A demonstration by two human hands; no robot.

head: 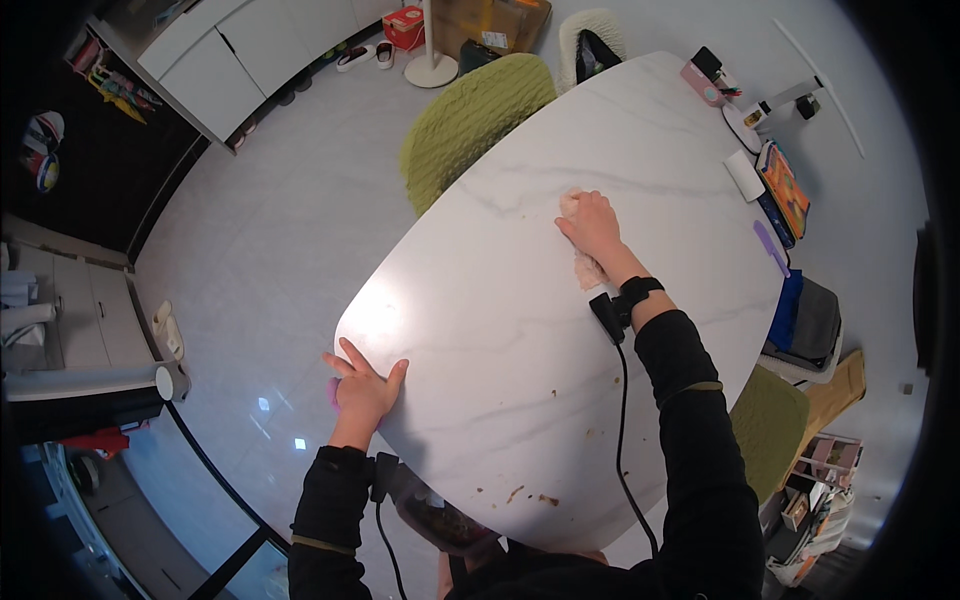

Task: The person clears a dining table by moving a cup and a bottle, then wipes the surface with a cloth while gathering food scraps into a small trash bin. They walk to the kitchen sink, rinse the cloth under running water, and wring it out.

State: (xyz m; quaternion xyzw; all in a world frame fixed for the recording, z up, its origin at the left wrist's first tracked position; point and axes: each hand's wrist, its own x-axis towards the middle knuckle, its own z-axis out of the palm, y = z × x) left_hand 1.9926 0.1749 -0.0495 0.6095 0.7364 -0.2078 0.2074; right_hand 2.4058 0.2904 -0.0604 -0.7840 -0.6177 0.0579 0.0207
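Observation:
My right hand (592, 225) presses a crumpled pale pink cloth (591, 271) onto the white marble-patterned table (480, 300). Its fingers are bent over the cloth, which sticks out above and below the hand. At the table's left edge is my left hand (366, 386), fingers spread. Something pink or purple (334, 393) shows beside and partly beneath it; whether the hand grips it cannot be seen. Brown food-like bits (548, 500) and smears lie on the table near my body. A black device with a cable is strapped to each wrist.
Green padded chairs (480, 120) stand at the table's far left and right sides. Along the right edge are a purple knife-shaped item (770, 247), books (784, 187), a white lamp base (741, 127) and a pink box (702, 82). The right wrist's black cable (621, 435) crosses the tabletop.

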